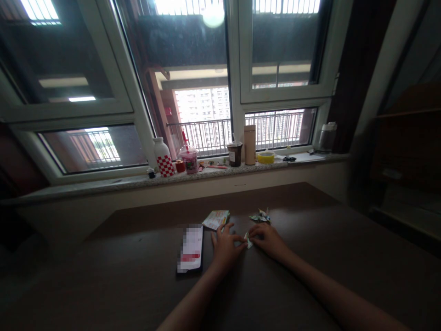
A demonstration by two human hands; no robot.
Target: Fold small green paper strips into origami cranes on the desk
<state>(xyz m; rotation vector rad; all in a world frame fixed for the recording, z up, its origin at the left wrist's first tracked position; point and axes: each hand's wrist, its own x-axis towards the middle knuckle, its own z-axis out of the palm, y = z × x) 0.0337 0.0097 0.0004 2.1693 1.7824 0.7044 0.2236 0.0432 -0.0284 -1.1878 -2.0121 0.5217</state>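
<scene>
I see both hands meeting at a small folded paper piece (248,240). It lies on the dark brown surface (138,285), about midway between the left and right edges and closer to the far edge than the near one. The left hand (225,246) and right hand (268,239) each have their fingers closed on it, pinching it from opposite sides.

The piece is tiny, thin and pale with printed colour, and its corners look sharp. The surface looks smooth and matt, so I judge the paper could slide under an uneven press and take a crooked crease, or tear at a fold. The bright window leaves the hands in dim light, which makes the fine edges hard to read.

A flat, glossy black phone (190,248) lies just beside the left hand, where a wrist could nudge it. Toward the far edge are a printed paper sheet (216,219) and a spiky, multicoloured folded paper figure (261,216), light enough to be swept away.
</scene>
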